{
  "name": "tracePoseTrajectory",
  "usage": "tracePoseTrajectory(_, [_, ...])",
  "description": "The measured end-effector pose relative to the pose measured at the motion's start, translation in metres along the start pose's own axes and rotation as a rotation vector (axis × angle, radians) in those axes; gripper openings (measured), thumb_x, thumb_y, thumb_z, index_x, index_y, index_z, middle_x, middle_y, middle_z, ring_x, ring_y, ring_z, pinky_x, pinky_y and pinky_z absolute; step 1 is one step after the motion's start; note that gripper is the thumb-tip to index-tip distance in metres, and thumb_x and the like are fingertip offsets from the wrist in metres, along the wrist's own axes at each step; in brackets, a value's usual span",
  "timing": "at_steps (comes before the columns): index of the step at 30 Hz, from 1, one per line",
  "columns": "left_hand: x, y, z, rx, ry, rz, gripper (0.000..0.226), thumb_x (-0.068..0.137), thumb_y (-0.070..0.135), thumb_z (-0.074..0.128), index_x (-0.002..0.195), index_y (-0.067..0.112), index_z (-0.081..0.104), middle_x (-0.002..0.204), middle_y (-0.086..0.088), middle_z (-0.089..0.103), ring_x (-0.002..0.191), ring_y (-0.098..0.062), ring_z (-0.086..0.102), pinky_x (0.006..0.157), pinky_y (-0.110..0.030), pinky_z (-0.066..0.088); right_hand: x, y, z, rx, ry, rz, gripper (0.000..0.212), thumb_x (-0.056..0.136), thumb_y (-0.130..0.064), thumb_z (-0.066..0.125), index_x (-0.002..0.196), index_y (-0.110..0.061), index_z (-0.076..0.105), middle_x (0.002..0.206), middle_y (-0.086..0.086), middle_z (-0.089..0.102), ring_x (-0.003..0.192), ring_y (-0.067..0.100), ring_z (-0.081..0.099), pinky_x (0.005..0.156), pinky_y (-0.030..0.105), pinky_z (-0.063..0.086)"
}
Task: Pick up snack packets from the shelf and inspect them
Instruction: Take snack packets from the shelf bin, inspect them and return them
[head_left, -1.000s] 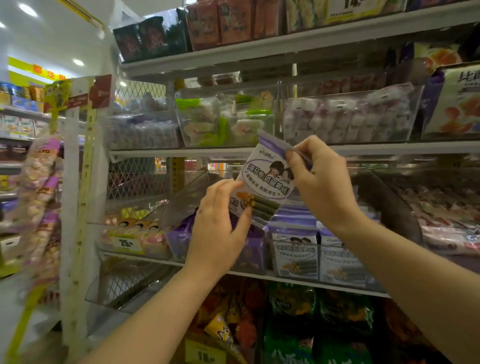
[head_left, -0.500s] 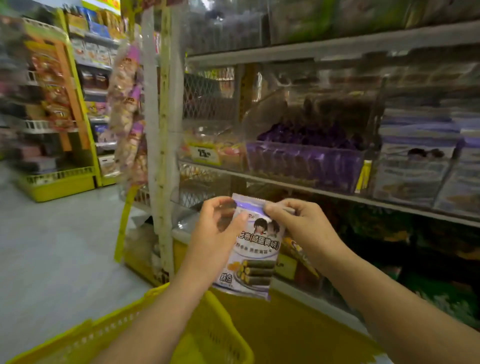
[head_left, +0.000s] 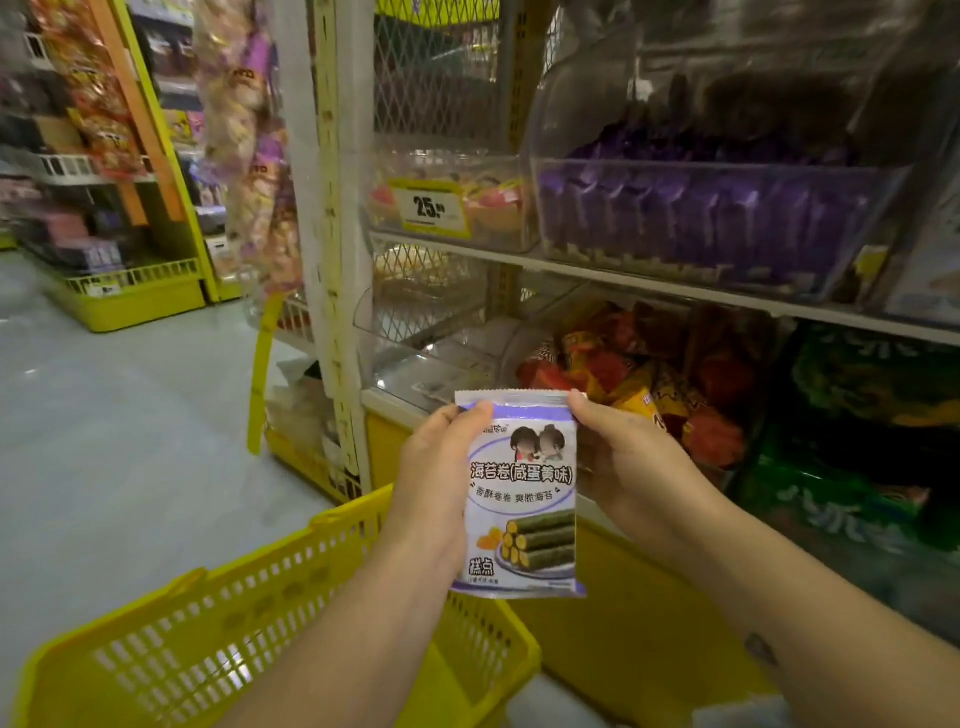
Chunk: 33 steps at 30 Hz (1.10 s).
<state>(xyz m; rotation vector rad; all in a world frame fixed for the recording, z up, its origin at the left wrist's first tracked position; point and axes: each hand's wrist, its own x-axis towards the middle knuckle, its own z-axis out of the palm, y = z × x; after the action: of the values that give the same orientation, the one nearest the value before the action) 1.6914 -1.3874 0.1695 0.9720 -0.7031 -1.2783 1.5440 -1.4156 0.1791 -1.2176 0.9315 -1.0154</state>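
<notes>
A white and purple snack packet (head_left: 522, 493), printed with seaweed rolls and two cartoon figures, hangs upright in front of me with its printed face toward the camera. My left hand (head_left: 434, 478) grips its left edge, thumb over the top left corner. My right hand (head_left: 628, 462) pinches the top right corner, fingers behind the packet. The shelf (head_left: 649, 283) stands just behind, holding a clear bin of purple packets (head_left: 701, 218).
A yellow shopping basket (head_left: 270, 613) sits below my left forearm. Lower bins hold orange-red packets (head_left: 639, 384) and green packets (head_left: 872, 415). A yellow price tag (head_left: 431, 208) reads 25. A white shelf upright (head_left: 332, 234) stands left of the bins, beside the grey aisle floor (head_left: 104, 415).
The packet came off the shelf and down to chest height in both hands, now held upright and facing me. My view dropped and swung left, bringing the basket and aisle into sight.
</notes>
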Motion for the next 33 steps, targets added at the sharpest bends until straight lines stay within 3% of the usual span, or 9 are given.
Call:
tracePoseTrajectory(4, [0.001,-0.002,0.005,-0.044,-0.024,-0.014,0.010,0.090,0.020,0.064,0.088,0.011,0.063,0.088,-0.021,0.074,0.077,-0.035,0.073,0.070,-0.048,0.060,-0.003,-0.001,-0.001,0.075,-0.012,0.008,0.039,0.100,-0.035,0.043,0.094,-0.014,0.076,0.100,0.011,0.075,0.083,0.017,0.071,0.079,0.033,0.050])
tracePoseTrajectory(7, [0.001,0.001,0.006,-0.153,-0.049,0.000,0.011,0.091,0.019,0.061,0.093,0.008,0.063,0.088,-0.021,0.074,0.075,-0.032,0.073,0.065,-0.044,0.060,-0.011,-0.006,-0.003,-0.112,-0.112,-0.062,0.028,0.094,-0.034,0.054,0.114,-0.018,0.066,0.109,0.004,0.073,0.099,0.020,0.070,0.080,0.031,0.056])
tracePoseTrajectory(9, [0.002,0.004,0.003,-0.211,-0.092,-0.021,0.024,0.092,0.023,0.058,0.106,0.005,0.063,0.099,-0.023,0.072,0.085,-0.034,0.072,0.072,-0.049,0.060,-0.015,-0.009,-0.006,-0.187,-0.152,-0.071,0.028,0.091,-0.020,0.062,0.118,-0.013,0.062,0.107,0.006,0.074,0.095,0.022,0.072,0.071,0.026,0.058])
tracePoseTrajectory(12, [0.002,0.011,-0.006,-0.058,-0.259,-0.064,0.039,0.088,0.027,0.059,0.121,0.007,0.061,0.115,-0.020,0.069,0.104,-0.034,0.068,0.089,-0.052,0.055,-0.016,-0.015,-0.005,-0.075,-0.051,-0.057,0.021,0.093,-0.008,0.058,0.112,-0.001,0.062,0.092,0.016,0.074,0.072,0.028,0.073,0.058,0.031,0.059])
tracePoseTrajectory(17, [-0.001,0.008,-0.020,0.272,-0.530,-0.186,0.049,0.070,0.016,0.074,0.118,0.017,0.061,0.107,-0.007,0.074,0.091,-0.019,0.073,0.069,-0.026,0.058,-0.010,-0.019,-0.019,0.080,0.153,-0.034,0.022,0.093,-0.014,0.059,0.110,0.001,0.063,0.092,0.016,0.075,0.075,0.024,0.074,0.061,0.031,0.059])
tracePoseTrajectory(27, [0.001,-0.001,-0.018,0.305,-0.409,-0.059,0.044,0.082,-0.014,0.061,0.118,0.011,0.061,0.097,-0.008,0.076,0.087,-0.016,0.073,0.067,-0.020,0.056,0.000,-0.012,-0.028,0.190,0.193,0.057,0.027,0.091,-0.021,0.063,0.108,0.000,0.067,0.100,0.016,0.074,0.095,0.030,0.071,0.088,0.042,0.057])
tracePoseTrajectory(29, [-0.001,-0.001,-0.016,0.339,-0.408,-0.046,0.054,0.082,-0.011,0.063,0.126,0.018,0.056,0.107,-0.003,0.074,0.095,-0.014,0.072,0.071,-0.021,0.056,-0.001,-0.012,-0.028,0.194,0.206,0.021,0.025,0.091,-0.020,0.063,0.108,-0.001,0.065,0.095,0.014,0.075,0.087,0.027,0.073,0.075,0.037,0.060])
tracePoseTrajectory(31, [-0.001,0.000,-0.014,0.526,-0.335,0.122,0.063,0.085,-0.003,0.066,0.131,0.036,0.049,0.121,0.012,0.066,0.103,-0.004,0.066,0.076,-0.019,0.052,-0.002,-0.012,-0.026,0.103,0.285,-0.075,0.023,0.090,-0.018,0.065,0.110,-0.006,0.062,0.092,0.009,0.076,0.081,0.022,0.074,0.064,0.031,0.060])
tracePoseTrajectory(33, [-0.003,0.001,-0.009,0.715,-0.278,0.333,0.061,0.090,0.012,0.065,0.123,0.057,0.044,0.122,0.032,0.054,0.111,0.013,0.052,0.077,-0.009,0.043,-0.004,-0.011,-0.023,-0.093,0.383,-0.176,0.025,0.087,-0.021,0.069,0.111,-0.016,0.061,0.098,0.003,0.075,0.086,0.018,0.073,0.073,0.035,0.060])
